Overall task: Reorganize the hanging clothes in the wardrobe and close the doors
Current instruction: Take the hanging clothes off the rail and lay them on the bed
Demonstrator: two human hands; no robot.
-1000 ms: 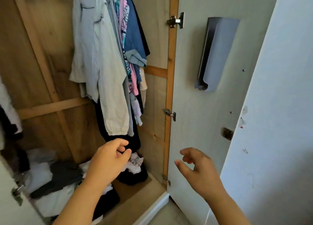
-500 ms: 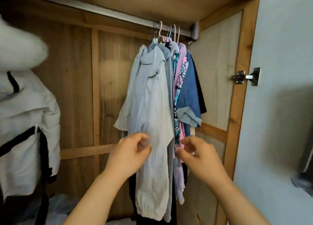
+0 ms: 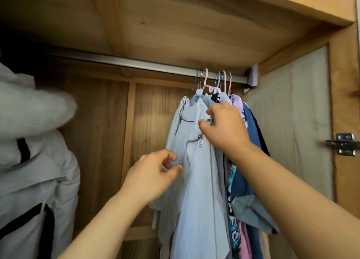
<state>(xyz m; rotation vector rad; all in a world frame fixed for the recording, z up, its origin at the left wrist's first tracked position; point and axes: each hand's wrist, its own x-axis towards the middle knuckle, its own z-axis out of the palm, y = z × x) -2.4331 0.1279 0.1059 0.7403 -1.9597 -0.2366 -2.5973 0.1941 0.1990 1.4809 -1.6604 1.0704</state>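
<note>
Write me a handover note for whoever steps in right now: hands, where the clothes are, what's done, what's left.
Left hand: fingers loosely curled at the side of the light grey zip jacket; a grip on the cloth is not clear.
Right hand: raised to the jacket's shoulder just below the hangers; whether it holds anything is hidden.
Clothes: the bunch is crowded at the right end of the rail; a white puffy coat hangs far left, with a wide gap of bare rail between.
Done: nothing visibly spread out yet.
Left: space the hangers along the rail, then close the doors; a hinge of the open right door shows.
</note>
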